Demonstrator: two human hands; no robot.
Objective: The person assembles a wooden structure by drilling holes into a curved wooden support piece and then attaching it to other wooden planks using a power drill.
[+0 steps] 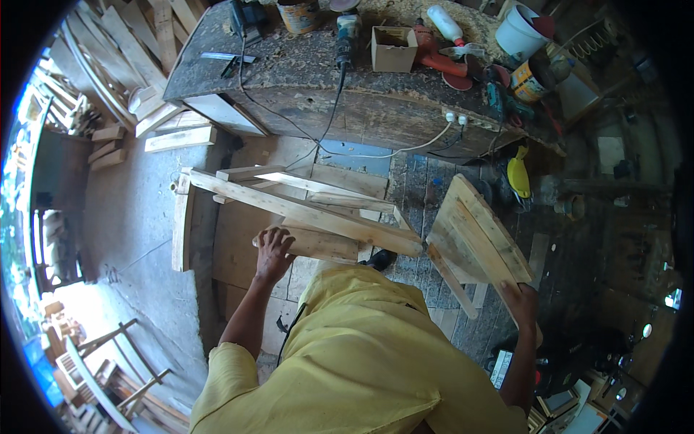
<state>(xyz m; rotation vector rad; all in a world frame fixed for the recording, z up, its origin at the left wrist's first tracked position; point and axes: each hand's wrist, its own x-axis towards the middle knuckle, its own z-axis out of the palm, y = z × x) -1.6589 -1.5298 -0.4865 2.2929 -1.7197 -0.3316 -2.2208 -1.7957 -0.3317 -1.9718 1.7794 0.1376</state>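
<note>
My left hand (275,253) has its fingers bent over the left end of a short, wide wooden board (325,244). Just beyond that board lies a wooden frame of long planks (311,210), slanting down to the right. On the other side, my right hand (522,300) is closed round the near edge of a wooden panel (470,235) made of joined boards. This panel stands tilted, with a thin wooden leg or strip (452,281) sticking out at its left. The right thumb and part of the fingers are hidden.
A worn workbench (289,108) ahead carries a power tool (348,36), a cardboard box (394,49), a red sander (437,54) and a white bucket (517,32). Cables (361,154) hang off its front. A concrete ledge (144,210) and stacked timber (108,145) are at left.
</note>
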